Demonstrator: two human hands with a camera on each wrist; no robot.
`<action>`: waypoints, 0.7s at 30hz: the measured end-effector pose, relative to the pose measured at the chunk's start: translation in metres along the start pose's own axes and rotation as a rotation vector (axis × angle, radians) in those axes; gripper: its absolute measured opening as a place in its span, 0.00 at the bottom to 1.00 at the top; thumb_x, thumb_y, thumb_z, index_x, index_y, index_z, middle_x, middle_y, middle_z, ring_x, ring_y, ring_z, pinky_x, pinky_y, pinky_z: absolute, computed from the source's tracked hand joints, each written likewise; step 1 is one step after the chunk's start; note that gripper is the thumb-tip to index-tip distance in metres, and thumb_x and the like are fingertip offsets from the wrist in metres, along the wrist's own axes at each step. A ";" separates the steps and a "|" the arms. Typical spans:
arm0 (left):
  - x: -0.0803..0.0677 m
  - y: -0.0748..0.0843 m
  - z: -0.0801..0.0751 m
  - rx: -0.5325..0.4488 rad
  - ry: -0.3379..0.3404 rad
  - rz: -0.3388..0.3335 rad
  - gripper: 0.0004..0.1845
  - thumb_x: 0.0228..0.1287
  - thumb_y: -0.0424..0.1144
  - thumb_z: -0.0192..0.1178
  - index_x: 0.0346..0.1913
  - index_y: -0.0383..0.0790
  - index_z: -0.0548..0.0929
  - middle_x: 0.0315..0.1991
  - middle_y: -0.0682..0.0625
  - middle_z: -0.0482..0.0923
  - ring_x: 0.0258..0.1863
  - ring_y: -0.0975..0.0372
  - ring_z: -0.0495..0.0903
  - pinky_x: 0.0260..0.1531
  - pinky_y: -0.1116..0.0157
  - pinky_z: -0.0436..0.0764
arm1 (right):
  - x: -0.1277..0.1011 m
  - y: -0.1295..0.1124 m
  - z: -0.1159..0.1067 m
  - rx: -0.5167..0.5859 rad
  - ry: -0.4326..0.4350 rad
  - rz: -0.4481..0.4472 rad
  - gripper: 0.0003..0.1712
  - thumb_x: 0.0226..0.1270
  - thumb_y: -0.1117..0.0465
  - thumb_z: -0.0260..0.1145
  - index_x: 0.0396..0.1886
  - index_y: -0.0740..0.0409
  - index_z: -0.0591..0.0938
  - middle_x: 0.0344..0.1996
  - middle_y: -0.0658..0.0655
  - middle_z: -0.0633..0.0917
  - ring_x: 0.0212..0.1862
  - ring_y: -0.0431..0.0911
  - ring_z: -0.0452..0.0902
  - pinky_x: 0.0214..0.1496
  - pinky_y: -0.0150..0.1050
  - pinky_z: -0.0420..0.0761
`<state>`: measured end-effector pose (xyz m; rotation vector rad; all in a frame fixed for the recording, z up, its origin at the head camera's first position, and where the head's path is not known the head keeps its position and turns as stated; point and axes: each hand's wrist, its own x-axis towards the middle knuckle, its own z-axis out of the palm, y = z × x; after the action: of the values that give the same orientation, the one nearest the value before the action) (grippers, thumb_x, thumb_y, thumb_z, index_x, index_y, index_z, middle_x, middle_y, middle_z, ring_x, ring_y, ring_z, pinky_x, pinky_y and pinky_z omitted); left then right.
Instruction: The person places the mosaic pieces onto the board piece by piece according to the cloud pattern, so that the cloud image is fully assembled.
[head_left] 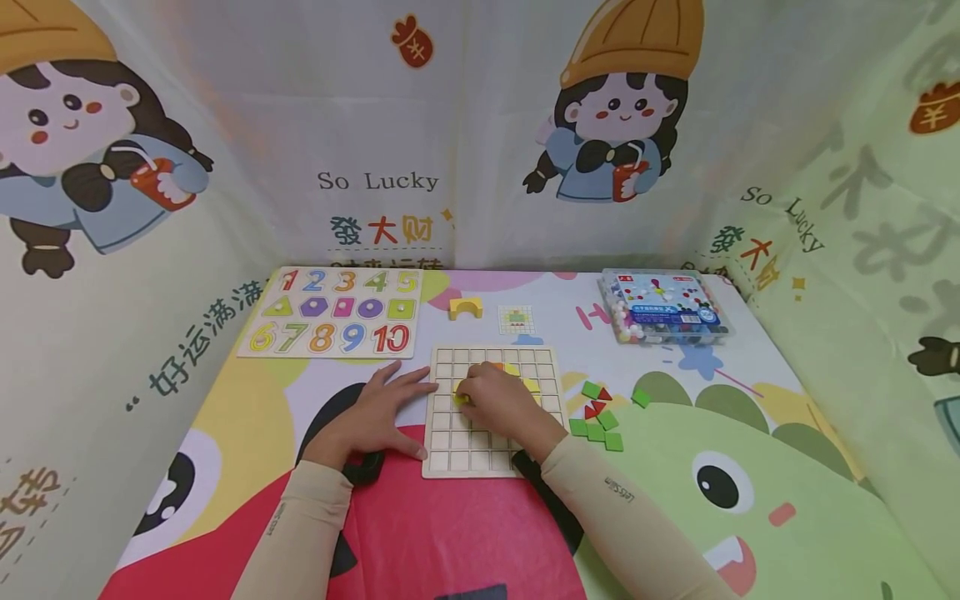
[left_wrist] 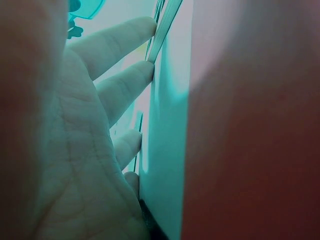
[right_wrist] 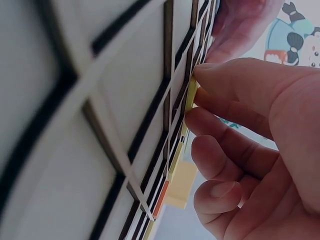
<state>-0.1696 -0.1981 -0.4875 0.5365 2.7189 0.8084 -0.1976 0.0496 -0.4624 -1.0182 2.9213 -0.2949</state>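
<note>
A wooden grid board (head_left: 459,460) lies in front of me in the head view. My left hand (head_left: 375,417) is spread beside it, straight fingers and thumb at its left edge. Over the board's middle-left cells, my right hand (head_left: 504,404) pinches a small yellow tile (head_left: 460,399) between thumb and forefinger. In the right wrist view this yellow tile (right_wrist: 191,95) is down at the grid, its other fingers curled behind. An orange tile (right_wrist: 161,199) and more yellow tiles (head_left: 532,386) sit on the board, partly hidden by the right hand.
Loose green tiles (head_left: 596,432) and red triangles (head_left: 592,410) lie right of the board. Behind it are a small pattern card (head_left: 516,320) and a yellow arch block (head_left: 466,308). A number puzzle board (head_left: 326,310) is back left, a clear plastic box (head_left: 663,308) back right.
</note>
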 end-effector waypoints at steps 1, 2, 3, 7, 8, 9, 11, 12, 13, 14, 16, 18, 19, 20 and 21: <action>0.000 0.000 0.000 -0.002 0.000 -0.001 0.57 0.40 0.61 0.84 0.79 0.61 0.71 0.85 0.55 0.56 0.86 0.45 0.41 0.64 0.38 0.81 | 0.000 0.000 0.000 0.003 0.000 0.000 0.07 0.71 0.56 0.75 0.45 0.48 0.93 0.40 0.49 0.86 0.46 0.43 0.78 0.46 0.38 0.87; 0.000 0.000 0.000 -0.002 0.001 -0.002 0.57 0.40 0.61 0.84 0.79 0.61 0.71 0.85 0.55 0.56 0.86 0.45 0.41 0.64 0.38 0.81 | 0.000 0.000 -0.001 0.006 -0.001 0.001 0.07 0.71 0.56 0.75 0.46 0.48 0.93 0.40 0.49 0.86 0.46 0.43 0.78 0.46 0.38 0.87; 0.000 0.000 0.000 -0.001 0.000 -0.003 0.57 0.40 0.61 0.84 0.79 0.61 0.71 0.85 0.56 0.56 0.86 0.45 0.40 0.64 0.39 0.81 | 0.000 -0.001 -0.001 0.010 0.000 0.002 0.07 0.71 0.56 0.75 0.46 0.48 0.93 0.41 0.49 0.86 0.46 0.43 0.79 0.47 0.38 0.87; 0.000 0.001 0.000 0.002 0.001 -0.003 0.57 0.40 0.61 0.84 0.79 0.61 0.71 0.85 0.55 0.56 0.86 0.45 0.40 0.65 0.38 0.81 | -0.001 -0.001 -0.002 0.018 0.002 0.008 0.08 0.70 0.55 0.76 0.46 0.48 0.93 0.41 0.49 0.87 0.46 0.43 0.79 0.48 0.38 0.87; 0.000 0.001 -0.001 0.003 0.001 -0.003 0.57 0.40 0.61 0.84 0.79 0.61 0.71 0.85 0.55 0.56 0.86 0.45 0.40 0.65 0.38 0.80 | -0.001 -0.001 -0.003 0.021 0.002 0.011 0.08 0.70 0.56 0.76 0.47 0.48 0.93 0.42 0.49 0.87 0.46 0.43 0.79 0.49 0.38 0.87; 0.000 0.001 -0.001 0.002 0.000 -0.003 0.57 0.40 0.61 0.84 0.79 0.61 0.71 0.85 0.55 0.56 0.86 0.45 0.40 0.65 0.38 0.80 | -0.001 -0.001 -0.003 0.025 0.002 0.013 0.08 0.70 0.56 0.76 0.47 0.48 0.93 0.42 0.49 0.87 0.46 0.43 0.79 0.48 0.38 0.87; 0.000 0.001 -0.001 0.002 0.000 -0.001 0.57 0.40 0.62 0.84 0.79 0.61 0.71 0.85 0.55 0.56 0.86 0.45 0.40 0.66 0.38 0.79 | -0.001 -0.001 -0.002 0.032 0.001 0.020 0.09 0.70 0.56 0.76 0.48 0.48 0.93 0.42 0.49 0.87 0.46 0.43 0.79 0.49 0.37 0.87; 0.000 0.001 -0.001 0.001 0.000 0.000 0.57 0.40 0.62 0.84 0.79 0.61 0.71 0.85 0.55 0.56 0.86 0.45 0.40 0.66 0.37 0.79 | -0.001 -0.001 -0.002 0.037 -0.001 0.023 0.09 0.70 0.55 0.76 0.48 0.48 0.93 0.42 0.49 0.87 0.46 0.43 0.79 0.49 0.37 0.87; 0.000 0.001 -0.001 0.000 0.000 -0.001 0.57 0.40 0.62 0.84 0.79 0.61 0.71 0.85 0.55 0.56 0.86 0.45 0.40 0.66 0.37 0.79 | -0.001 0.000 -0.002 0.042 -0.002 0.026 0.09 0.70 0.55 0.76 0.48 0.48 0.93 0.42 0.49 0.87 0.46 0.43 0.78 0.49 0.37 0.87; 0.000 0.001 -0.001 0.001 -0.001 0.000 0.57 0.40 0.62 0.84 0.79 0.61 0.71 0.85 0.55 0.56 0.86 0.45 0.40 0.66 0.37 0.79 | -0.001 0.000 -0.002 0.046 -0.005 0.028 0.10 0.70 0.55 0.76 0.48 0.48 0.93 0.42 0.49 0.87 0.47 0.43 0.78 0.49 0.37 0.87; 0.000 0.001 -0.002 0.001 -0.002 0.000 0.57 0.41 0.62 0.84 0.79 0.60 0.71 0.85 0.55 0.56 0.86 0.44 0.40 0.67 0.37 0.79 | -0.002 0.000 -0.002 0.055 -0.008 0.032 0.10 0.71 0.54 0.76 0.49 0.48 0.93 0.43 0.49 0.87 0.47 0.43 0.78 0.49 0.37 0.87; 0.000 0.001 -0.002 0.002 -0.002 0.000 0.57 0.41 0.62 0.84 0.79 0.60 0.71 0.85 0.55 0.56 0.86 0.45 0.40 0.67 0.37 0.78 | -0.003 0.001 -0.003 0.063 -0.007 0.031 0.10 0.71 0.54 0.75 0.49 0.49 0.93 0.43 0.49 0.87 0.47 0.43 0.79 0.49 0.37 0.87; 0.000 0.001 -0.002 0.003 -0.002 -0.001 0.57 0.41 0.62 0.84 0.79 0.61 0.71 0.85 0.55 0.56 0.86 0.45 0.40 0.67 0.37 0.78 | -0.004 0.001 -0.003 0.065 -0.006 0.027 0.10 0.72 0.54 0.75 0.49 0.49 0.93 0.43 0.49 0.87 0.47 0.43 0.79 0.49 0.38 0.87; 0.000 0.001 -0.002 0.002 -0.003 0.000 0.57 0.41 0.61 0.84 0.79 0.60 0.71 0.85 0.55 0.56 0.86 0.44 0.40 0.67 0.37 0.78 | -0.005 0.002 -0.003 0.065 0.000 0.019 0.10 0.72 0.54 0.74 0.48 0.49 0.92 0.43 0.49 0.87 0.47 0.43 0.79 0.49 0.38 0.87; 0.000 0.000 -0.001 0.001 -0.003 -0.001 0.57 0.41 0.61 0.84 0.79 0.61 0.71 0.85 0.55 0.56 0.86 0.44 0.40 0.67 0.37 0.78 | -0.006 0.003 -0.004 0.065 0.008 0.009 0.10 0.73 0.54 0.73 0.48 0.49 0.92 0.43 0.49 0.87 0.47 0.43 0.80 0.49 0.38 0.87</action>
<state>-0.1696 -0.1986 -0.4861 0.5367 2.7168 0.8048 -0.1952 0.0558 -0.4596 -0.9971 2.9012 -0.3921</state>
